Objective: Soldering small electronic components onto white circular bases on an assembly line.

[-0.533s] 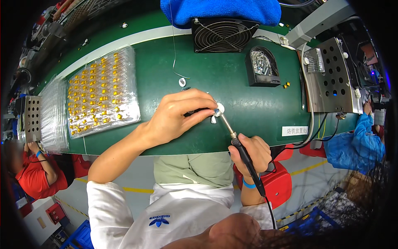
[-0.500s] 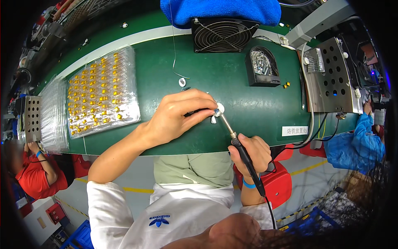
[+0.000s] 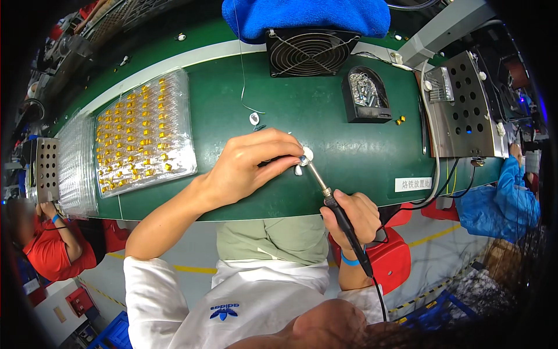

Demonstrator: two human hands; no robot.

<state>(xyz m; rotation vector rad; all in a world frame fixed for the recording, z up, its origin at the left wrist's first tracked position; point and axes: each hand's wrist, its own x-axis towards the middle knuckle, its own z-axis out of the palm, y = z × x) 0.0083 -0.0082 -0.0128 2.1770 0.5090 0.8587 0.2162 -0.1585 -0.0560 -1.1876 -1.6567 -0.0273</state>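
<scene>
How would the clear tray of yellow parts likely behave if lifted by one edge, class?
The clear tray would probably flex, since it looks like thin, glossy plastic. It is likely light for its size, being see-through and shallow. The yellow parts might shift if it tilts, as they look small and separate.

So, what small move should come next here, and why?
Probably to steady the left hand before shifting the soldering iron: that hand pinches a small white part, and the right hand holds the iron with its tip right at it. Whether they touch is too small to tell.
</scene>
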